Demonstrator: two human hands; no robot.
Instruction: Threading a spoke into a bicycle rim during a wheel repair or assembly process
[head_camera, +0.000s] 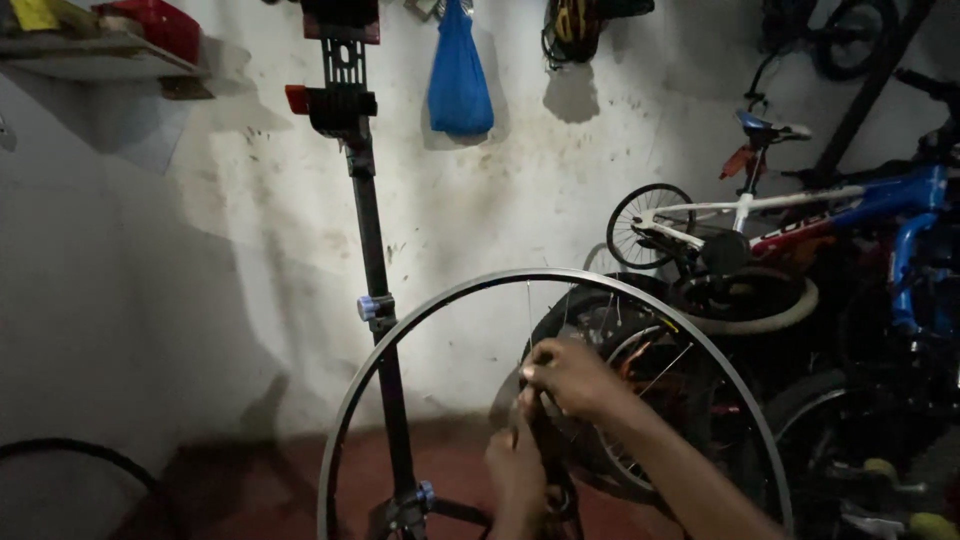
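The right hand (570, 378) is closed with fingertips pinched on a thin spoke inside the bicycle wheel rim (440, 300), while the left hand (515, 470), grip unclear, is held at the hub below, so the spoke is best kept straight and the rim steadied.

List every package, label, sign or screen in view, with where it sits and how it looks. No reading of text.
Blue bag: hangs on the wall, top centre; soft, teardrop-shaped, plain blue.
Red box: on the shelf, top left; rectangular, red.
Yellow item: on the same shelf, far left; flat, yellow, kind unclear.
Lettering on the blue bike frame: right side; red-and-white band.
No signs or screens.
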